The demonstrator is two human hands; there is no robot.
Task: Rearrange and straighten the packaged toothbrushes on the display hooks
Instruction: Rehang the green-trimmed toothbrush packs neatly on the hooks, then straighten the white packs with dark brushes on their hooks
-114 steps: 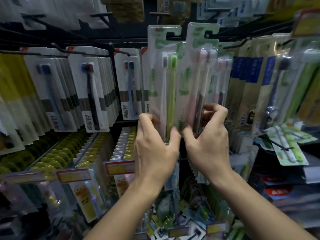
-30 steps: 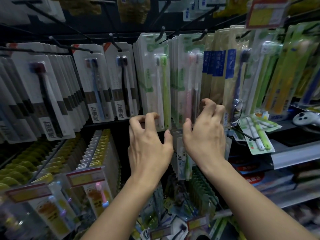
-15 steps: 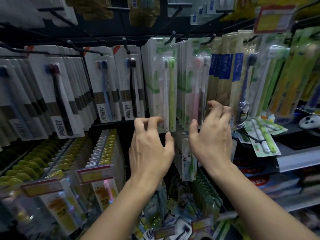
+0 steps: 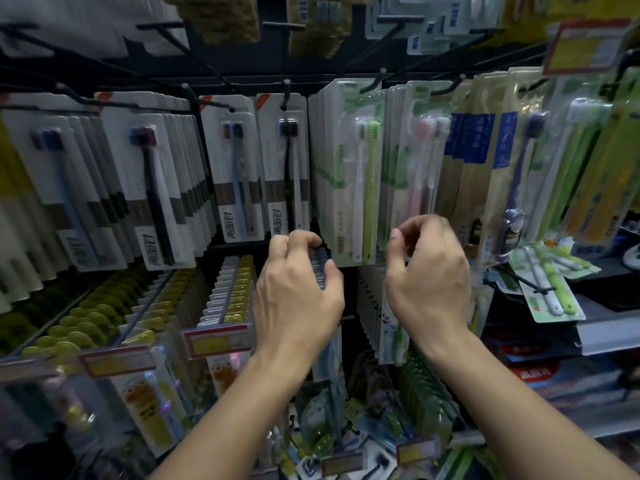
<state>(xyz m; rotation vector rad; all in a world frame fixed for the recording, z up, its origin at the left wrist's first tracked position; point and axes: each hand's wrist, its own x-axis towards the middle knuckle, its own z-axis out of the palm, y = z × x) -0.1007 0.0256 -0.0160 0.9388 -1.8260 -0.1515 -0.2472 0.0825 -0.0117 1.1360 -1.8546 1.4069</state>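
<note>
Packaged toothbrushes hang in rows on black display hooks [image 4: 372, 81]. A stack of green-and-white toothbrush packs [image 4: 353, 174] hangs at the centre, with a stack of pink toothbrush packs [image 4: 420, 161] to its right. My left hand [image 4: 298, 292] is just under the green-and-white stack. Its fingers and thumb curl round the ridged edges of a stack of packs [image 4: 320, 268]. My right hand [image 4: 429, 282] is at the bottom of the pink stack with its fingers curled. That stack's lower edge is hidden behind the hand, so a grip is unclear.
White packs with dark brushes [image 4: 152, 188] fill the hooks to the left. Blue-labelled packs [image 4: 485, 168] and yellow-green ones hang to the right. Below are yellow children's packs [image 4: 235, 292] with price tags [image 4: 218, 341]. A loose green pack [image 4: 550, 289] lies on the shelf at the right.
Both hands dropped slightly and their fingers curled in. My left hand slid from the front of the green-and-white pack to the stacked edges below it. The view shifted a little.
</note>
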